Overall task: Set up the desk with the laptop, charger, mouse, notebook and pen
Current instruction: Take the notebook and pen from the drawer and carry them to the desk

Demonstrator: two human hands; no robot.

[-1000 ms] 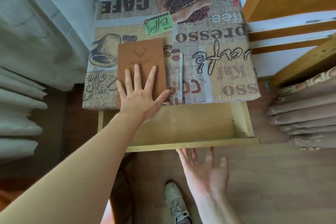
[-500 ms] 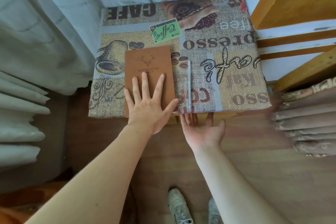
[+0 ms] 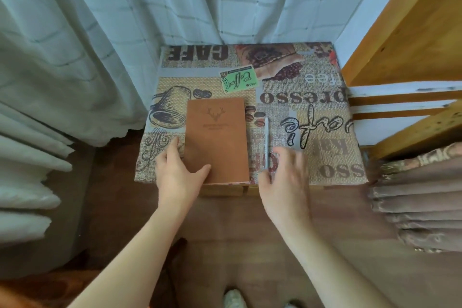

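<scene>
A brown notebook (image 3: pixel 217 139) with a deer emblem lies closed on the small desk (image 3: pixel 312 112), which is covered by a coffee-print cloth. My left hand (image 3: pixel 178 170) grips the notebook's near left corner, thumb on the cover and fingers along its left edge. A pale pen (image 3: pixel 266 144) lies just right of the notebook, parallel to it. My right hand (image 3: pixel 285 177), blurred by motion, hovers with fingers apart over the desk's front edge beside the pen's near end. No laptop, charger or mouse is visible.
Pale curtains (image 3: pixel 125 32) hang behind and to the left of the desk. A wooden shelf unit (image 3: pixel 412 40) stands on the right, with folded brown fabric (image 3: pixel 420 195) below it. The floor is brown wood; a shoe tip (image 3: pixel 233 297) shows at the bottom.
The drawer under the desk has been pushed shut. My left hand slid from flat on the cover to the notebook's near left corner. My right hand rose from the drawer front to beside the pen.
</scene>
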